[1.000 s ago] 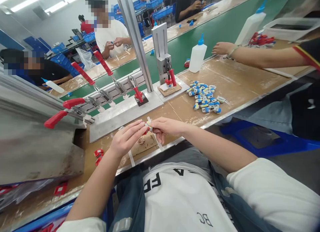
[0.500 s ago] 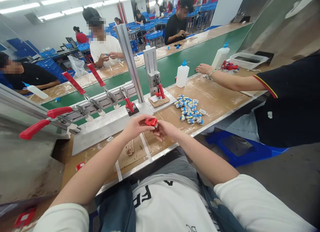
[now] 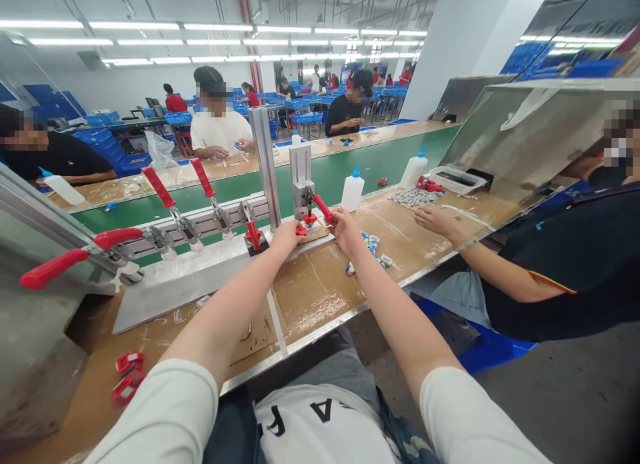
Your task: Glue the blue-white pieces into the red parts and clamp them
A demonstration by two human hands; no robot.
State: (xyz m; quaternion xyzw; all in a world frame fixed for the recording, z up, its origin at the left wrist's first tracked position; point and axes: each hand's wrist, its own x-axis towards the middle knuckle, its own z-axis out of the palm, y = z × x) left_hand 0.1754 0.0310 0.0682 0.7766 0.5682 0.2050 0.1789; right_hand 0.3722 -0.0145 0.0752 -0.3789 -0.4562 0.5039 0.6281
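Note:
My left hand [image 3: 287,236] pinches a small red plastic part [image 3: 301,231] at the left of the small upright press. My right hand [image 3: 346,231] has its fingers closed around the lower end of the red toggle clamp handle [image 3: 323,207]. This handle slants down to the right from the metal clamp stand [image 3: 301,174]. Under the clamp, another red piece [image 3: 309,219] sits on the base. Beside my right wrist lies a pile of small blue, white and yellow parts [image 3: 371,243], partly covered by my forearm.
A row of red-handled toggle clamps [image 3: 173,217] stands at the left. Several red parts [image 3: 129,377] lie at the near left. A white glue bottle [image 3: 353,191] is behind the pile. A co-worker's hand [image 3: 434,221] reaches over the bench at right, near grey pieces [image 3: 415,197].
Both hands have moved forward from in front of my body to the small press. My right hand has left the red part and taken the clamp handle. The view has tilted up.

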